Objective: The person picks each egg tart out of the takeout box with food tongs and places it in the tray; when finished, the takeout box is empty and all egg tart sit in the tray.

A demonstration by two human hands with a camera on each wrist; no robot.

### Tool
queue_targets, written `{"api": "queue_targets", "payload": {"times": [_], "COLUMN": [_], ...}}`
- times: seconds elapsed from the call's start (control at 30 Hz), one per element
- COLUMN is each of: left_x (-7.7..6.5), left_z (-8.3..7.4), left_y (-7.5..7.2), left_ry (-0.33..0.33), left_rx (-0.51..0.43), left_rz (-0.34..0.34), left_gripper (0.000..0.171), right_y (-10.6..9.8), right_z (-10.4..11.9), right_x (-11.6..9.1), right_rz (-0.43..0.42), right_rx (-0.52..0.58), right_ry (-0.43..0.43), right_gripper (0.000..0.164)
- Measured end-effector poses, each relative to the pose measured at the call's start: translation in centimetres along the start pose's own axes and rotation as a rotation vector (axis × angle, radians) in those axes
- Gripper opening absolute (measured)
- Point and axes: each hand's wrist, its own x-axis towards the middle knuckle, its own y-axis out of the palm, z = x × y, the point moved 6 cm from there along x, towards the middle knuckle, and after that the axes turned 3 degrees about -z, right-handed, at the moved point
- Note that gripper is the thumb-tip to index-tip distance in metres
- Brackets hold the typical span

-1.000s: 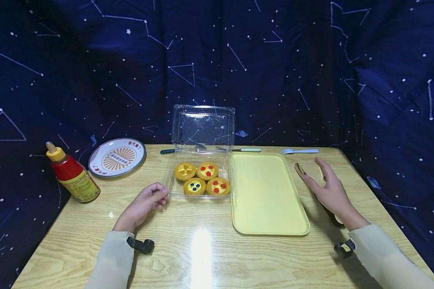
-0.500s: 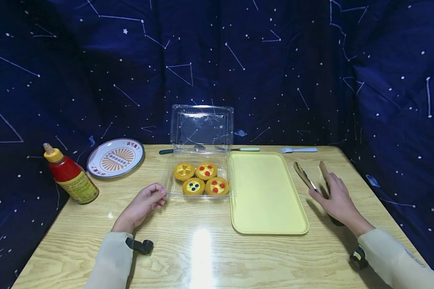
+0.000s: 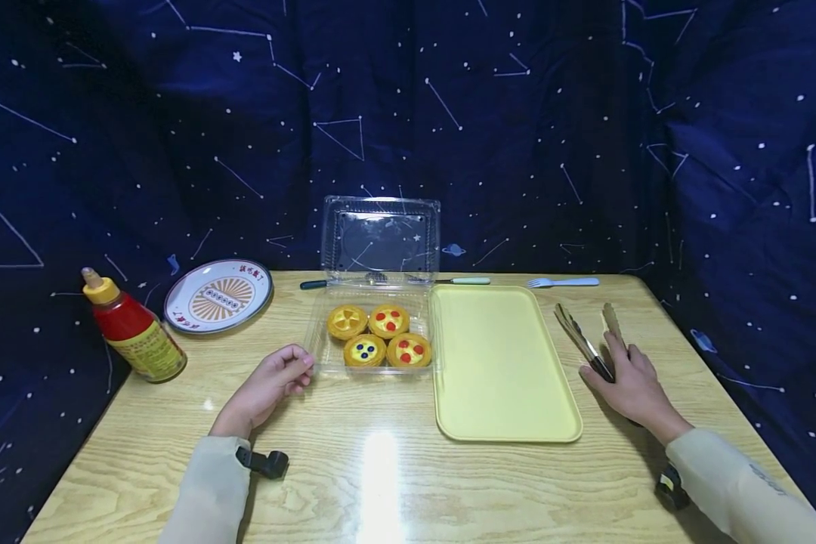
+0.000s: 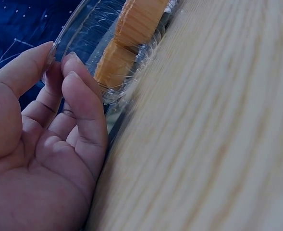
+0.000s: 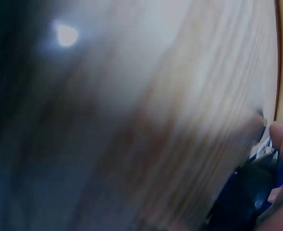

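At the middle of the table stands a clear plastic clamshell box (image 3: 318, 332), its lid (image 3: 381, 234) raised. Several small tarts (image 3: 409, 352) lie inside, topped with red, blue or orange pieces. My left hand (image 3: 270, 387) pinches the box's near left corner between thumb and fingers; the left wrist view shows the thumb (image 4: 28, 70) on the clear rim. On the right, my right hand (image 3: 635, 387) grips a pair of tongs (image 3: 576, 335) with black handles, thumb on one side and fingers over the other. The tong tips point away and stand apart.
A pale yellow tray (image 3: 503, 363) sits between box and tongs. Behind lie a blue fork (image 3: 563, 283), a utensil with a pale green handle (image 3: 471, 281) and a dark handle (image 3: 313, 285). At left are a patterned plate (image 3: 219, 296) and a red squeeze bottle (image 3: 136, 332).
My right hand has come down onto the tongs and closed round their handles, and the tongs have turned slightly, arms more visible. My left hand has stayed at the box corner.
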Motion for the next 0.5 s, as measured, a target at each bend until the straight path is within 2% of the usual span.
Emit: {"api": "queue_targets", "payload": {"times": [0.33, 0.5], "left_x": [0.0, 0.1], "left_z": [0.1, 0.0], "left_y": [-0.1, -0.1], "left_ry": [0.006, 0.012], "left_rx": [-0.004, -0.001], "left_rz": [0.0, 0.006], "left_gripper": [0.02, 0.023], "right_y": [0.1, -0.9], "right_z": [0.3, 1.2], "right_x": [-0.2, -0.1], "right_rz": [0.024, -0.018], "right_rx": [-0.044, -0.08], "right_ry": [0.022, 0.011], "right_gripper": [0.072, 0.072]}}
